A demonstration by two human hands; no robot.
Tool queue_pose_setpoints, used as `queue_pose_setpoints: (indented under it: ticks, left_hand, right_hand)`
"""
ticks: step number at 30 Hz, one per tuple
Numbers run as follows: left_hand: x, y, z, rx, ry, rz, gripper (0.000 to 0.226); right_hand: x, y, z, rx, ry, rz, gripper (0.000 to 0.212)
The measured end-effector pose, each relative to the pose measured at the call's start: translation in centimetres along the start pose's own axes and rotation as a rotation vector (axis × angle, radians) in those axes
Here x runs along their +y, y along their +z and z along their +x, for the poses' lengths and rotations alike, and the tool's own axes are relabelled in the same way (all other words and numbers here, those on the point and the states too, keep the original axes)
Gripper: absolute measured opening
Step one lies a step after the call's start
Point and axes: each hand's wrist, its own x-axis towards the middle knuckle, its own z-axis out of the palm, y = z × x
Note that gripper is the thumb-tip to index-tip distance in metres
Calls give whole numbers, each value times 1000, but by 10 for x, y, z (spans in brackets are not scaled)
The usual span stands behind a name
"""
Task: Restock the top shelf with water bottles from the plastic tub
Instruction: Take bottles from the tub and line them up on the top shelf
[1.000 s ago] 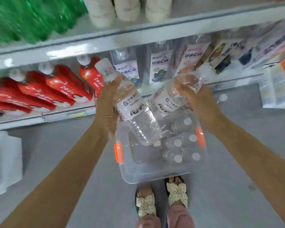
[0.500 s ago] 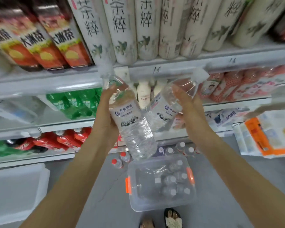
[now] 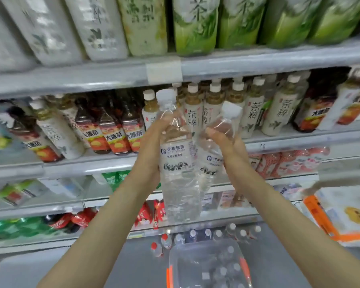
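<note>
High above the tub [image 3: 181, 267], in which further bottles [image 3: 230, 249] lie, we see the left hand [image 3: 152, 146] curled round an upright water bottle [image 3: 179, 163] and the right hand [image 3: 227, 146] curled round a second bottle [image 3: 213, 156] tilted rightward, both held caps uppermost and just beside each other.

2 water bottles are up: 1 upright bottle [image 3: 179, 161] in the left hand [image 3: 151, 147], 1 tilted bottle [image 3: 213, 163] in the right hand [image 3: 229, 145]. 1 plastic tub [image 3: 176, 265] shows 2 orange latches [image 3: 244, 269].
</note>
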Motion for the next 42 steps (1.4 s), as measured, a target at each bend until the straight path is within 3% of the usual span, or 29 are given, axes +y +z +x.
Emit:
queue_pose_setpoints:
  ticks: [3, 6, 9, 13, 16, 19, 25, 30, 34, 36, 39, 42]
  left_hand:
    - [35, 15, -5, -48, 160, 144, 31]
    - [73, 25, -14, -58, 245, 188, 22]
    - [107, 32, -25, -74, 262, 199, 39]
    - [149, 42, -40, -24, 298, 185, 43]
    - [173, 47, -49, 13, 349, 172, 61]
    - [195, 53, -58, 27, 385, 144, 41]
    - [227, 73, -66, 51, 442, 201, 46]
    - [233, 110, -62, 98, 526, 166, 49]
    - [234, 145, -54, 149, 559, 167, 79]
    - [236, 165, -48, 170, 560, 127, 74]
    - [234, 189, -31, 209, 567, 52, 43]
    - [232, 211, -24, 233, 572, -61, 28]
  right_hand:
    - [-35, 9, -5, -62, -84, -72, 28]
    - [-73, 21, -16, -78, -215, -131, 55]
    - [-104, 27, -24, -78, -297, -126, 49]
    - [-141, 39, -35, -80, -389, -133, 50]
    - [-172, 47, -43, -79, -449, -152, 33]
    - [-201, 49, -49, -69, -500, -134, 13]
    - [-242, 44, -56, -53, -550, -32, 38]
    - [-269, 21, -52, -68, -618, -38, 20]
    - [-291, -5, -39, -60, -646, -4, 26]
    - [-301, -21, -30, -39, -658, 4, 33]
    - [-316, -48, -17, -38, -672, 36, 33]
    - [-330, -72, -3, -33, -686, 59, 35]
